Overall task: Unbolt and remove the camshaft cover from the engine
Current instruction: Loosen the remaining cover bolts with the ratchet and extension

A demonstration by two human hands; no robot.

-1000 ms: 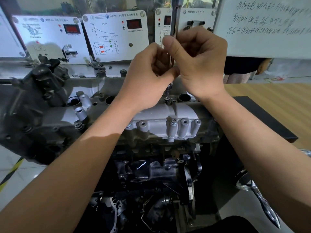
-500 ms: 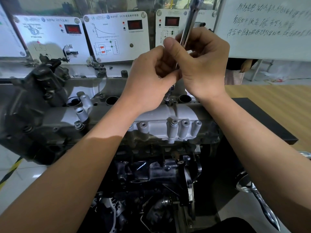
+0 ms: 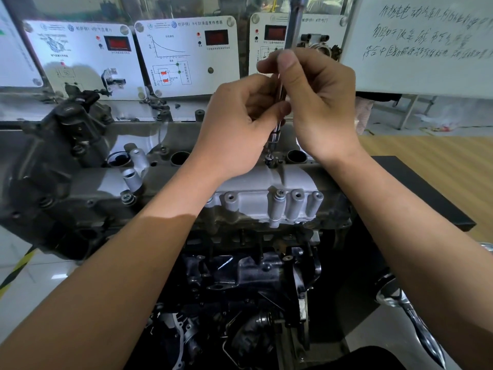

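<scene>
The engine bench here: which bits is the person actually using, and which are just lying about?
In use:
left hand and right hand, both gripping the driver shaft
bolt under its tip
silver camshaft cover

Lying about:
sensor panels
whiteboard
chrome tool, lower right

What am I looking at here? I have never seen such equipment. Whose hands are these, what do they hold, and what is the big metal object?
The camera sits on a person's head and looks down at their own two bare hands. The left hand and the right hand both grip a thin long steel tool shaft. Its tip stands over a small bolt on the silver-grey cast metal cover on top of a dark car engine. Behind stand white training panels with red displays and a handwritten whiteboard.
</scene>
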